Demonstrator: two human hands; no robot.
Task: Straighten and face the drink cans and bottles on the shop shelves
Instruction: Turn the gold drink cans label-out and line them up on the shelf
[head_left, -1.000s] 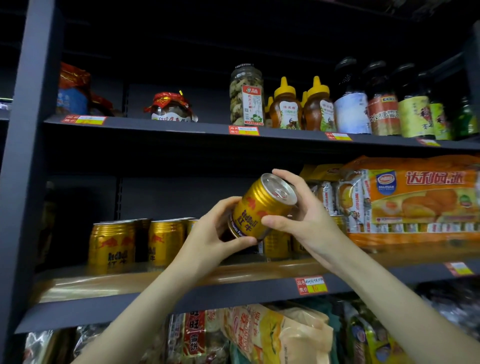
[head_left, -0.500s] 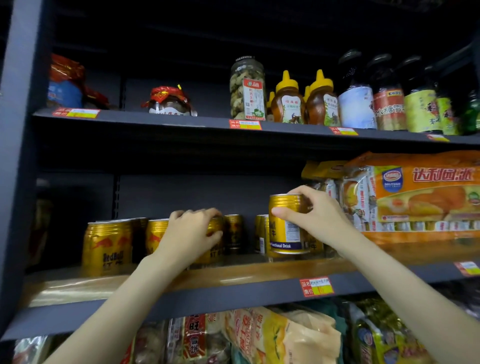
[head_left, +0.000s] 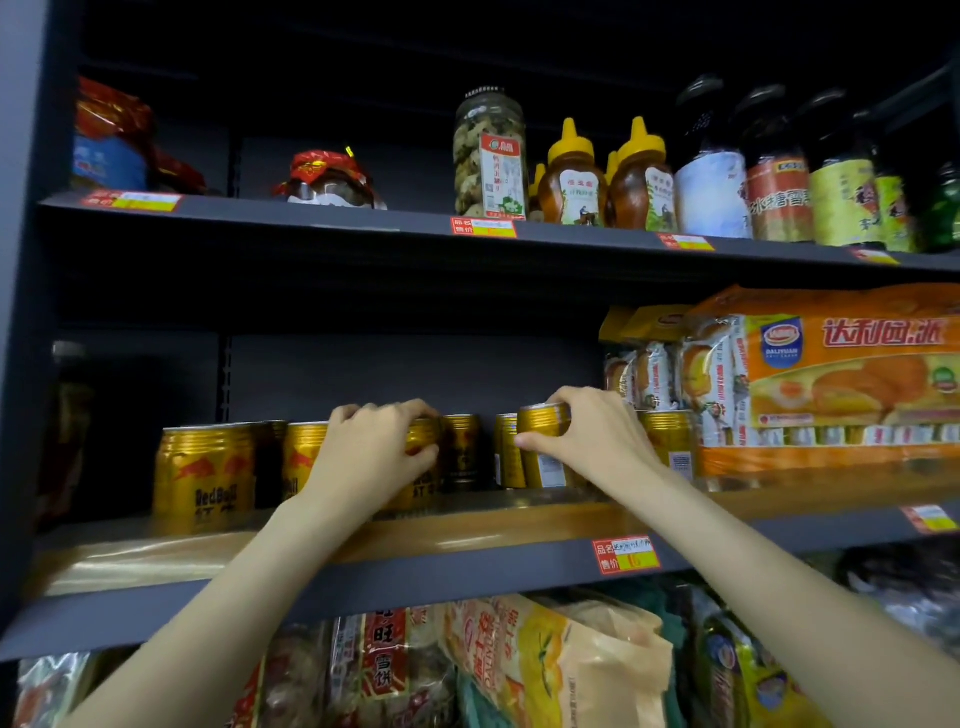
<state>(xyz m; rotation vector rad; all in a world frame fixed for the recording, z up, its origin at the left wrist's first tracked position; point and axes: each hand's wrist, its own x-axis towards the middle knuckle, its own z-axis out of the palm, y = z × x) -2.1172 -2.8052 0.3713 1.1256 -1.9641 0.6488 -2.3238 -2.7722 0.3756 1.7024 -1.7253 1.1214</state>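
On the middle shelf (head_left: 467, 577), the left hand (head_left: 371, 454) grips one gold Red Bull can (head_left: 423, 467) and the right hand (head_left: 597, 441) another (head_left: 543, 447), probably turning labels forward.

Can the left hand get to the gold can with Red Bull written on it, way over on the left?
Probably yes. The left hand is gripping another can just to the right, and the Red Bull can stands at the shelf front with nothing before it.
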